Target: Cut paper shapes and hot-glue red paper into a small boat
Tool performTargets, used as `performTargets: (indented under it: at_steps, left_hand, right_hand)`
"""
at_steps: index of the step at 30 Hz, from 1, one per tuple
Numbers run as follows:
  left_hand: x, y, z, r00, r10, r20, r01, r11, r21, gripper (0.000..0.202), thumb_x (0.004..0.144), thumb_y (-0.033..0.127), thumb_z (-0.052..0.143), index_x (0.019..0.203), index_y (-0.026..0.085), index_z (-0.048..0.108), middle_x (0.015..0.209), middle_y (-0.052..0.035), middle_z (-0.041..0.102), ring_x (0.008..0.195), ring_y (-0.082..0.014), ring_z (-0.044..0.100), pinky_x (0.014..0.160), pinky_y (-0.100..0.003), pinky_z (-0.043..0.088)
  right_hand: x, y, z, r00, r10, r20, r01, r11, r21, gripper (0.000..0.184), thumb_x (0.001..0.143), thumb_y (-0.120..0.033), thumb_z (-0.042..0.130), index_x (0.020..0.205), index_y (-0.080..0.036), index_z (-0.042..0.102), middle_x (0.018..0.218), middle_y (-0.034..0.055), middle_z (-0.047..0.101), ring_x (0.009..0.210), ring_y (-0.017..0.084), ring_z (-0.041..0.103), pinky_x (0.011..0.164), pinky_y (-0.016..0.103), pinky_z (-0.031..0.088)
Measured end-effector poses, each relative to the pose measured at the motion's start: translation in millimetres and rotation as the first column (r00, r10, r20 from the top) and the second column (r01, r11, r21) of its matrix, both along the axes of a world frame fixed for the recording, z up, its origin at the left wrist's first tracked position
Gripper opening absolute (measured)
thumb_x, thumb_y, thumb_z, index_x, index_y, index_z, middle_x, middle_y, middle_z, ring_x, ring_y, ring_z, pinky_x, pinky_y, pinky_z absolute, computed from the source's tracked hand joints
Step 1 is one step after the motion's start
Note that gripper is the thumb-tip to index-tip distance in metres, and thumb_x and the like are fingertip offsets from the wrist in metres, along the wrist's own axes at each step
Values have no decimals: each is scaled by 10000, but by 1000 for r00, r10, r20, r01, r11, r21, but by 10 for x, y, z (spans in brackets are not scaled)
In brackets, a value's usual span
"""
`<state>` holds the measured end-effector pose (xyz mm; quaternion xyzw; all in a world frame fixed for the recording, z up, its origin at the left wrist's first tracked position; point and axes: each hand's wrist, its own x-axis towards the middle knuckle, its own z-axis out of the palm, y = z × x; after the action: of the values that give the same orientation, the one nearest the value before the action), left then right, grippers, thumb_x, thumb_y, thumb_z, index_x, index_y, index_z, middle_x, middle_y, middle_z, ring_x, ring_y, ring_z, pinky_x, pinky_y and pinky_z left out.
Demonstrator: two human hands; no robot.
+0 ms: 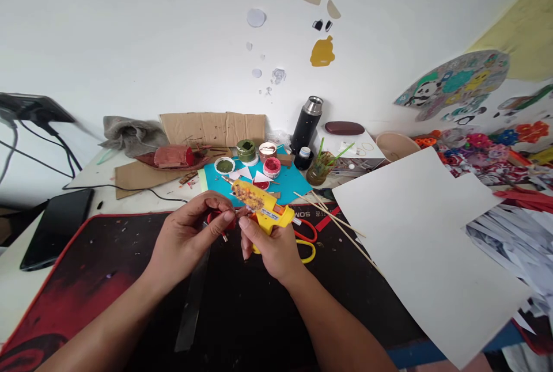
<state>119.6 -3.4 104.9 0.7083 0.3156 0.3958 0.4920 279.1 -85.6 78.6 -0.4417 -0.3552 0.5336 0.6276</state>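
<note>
My right hand [271, 248] is closed around the handle of a yellow hot glue gun [264, 202], its nozzle pointing up and to the left. Dark stains mark the barrel, and a glue stick [296, 221] pokes out of its back end. The fingers of my left hand [193, 223] pinch a small red piece [228, 223], mostly hidden by the fingers, so its kind is unclear. The fingertips of both hands almost meet. Beneath the glue gun lie scissors with red and yellow handles [309, 252], blades hidden from view.
Paint jars [247, 151] stand on a blue sheet [298, 181] behind my hands. Thin sticks [341, 228] and a large white board [415, 251] lie at right. A black thermos [306, 124] stands by the wall. At left are a black tablet-like slab [56, 231] and a cable [125, 188].
</note>
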Motion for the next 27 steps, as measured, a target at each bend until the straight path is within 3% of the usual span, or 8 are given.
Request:
performTargets:
  at_steps: [11,15,18,21,27]
  left_hand:
    - [-2,12,35,1000,18,10,-18,1000,7,339,1034,543,742,880,242,767,937,-53,770,857,-223,719,778,-324,599]
    - [-55,26,13,998,-32,51,32,999,-7,208,1018,469,786,962,270,810,987,-46,782,907,-221,740,822,-315,621]
    - [-74,27,-9,996,-62,63,62,998,-5,99,973,378,852,1003,287,828,997,-36,787,928,-212,743,840,-303,625]
    - [-63,17,-22,997,-50,64,49,999,16,84,955,337,872,1000,283,827,986,-32,790,906,-202,738,801,-291,612]
    - [-33,0,-52,997,-37,61,35,999,35,64,975,304,845,1017,267,813,997,-28,781,858,-188,729,765,-301,603]
  right_hand:
    - [-8,-2,-18,1000,4,-5,-3,1000,10,478,931,-663,814,881,-206,683,545,-58,587,460,122,535,494,265,469]
    - [-7,-6,-20,1000,-5,-4,6,1000,17,497,938,-657,814,804,-208,646,544,-51,587,462,115,547,492,255,456]
    - [-1,-5,-13,1000,-1,-12,1,1000,9,490,924,-666,827,859,-206,673,560,-58,589,462,115,547,489,254,468]
    - [5,0,-7,1000,3,-27,-3,1000,6,492,910,-680,835,940,-206,705,573,-69,586,462,113,537,487,251,475]
    - [3,-1,-8,1000,-13,-21,13,1000,10,495,918,-677,830,878,-204,690,554,-69,570,458,108,537,490,242,471]
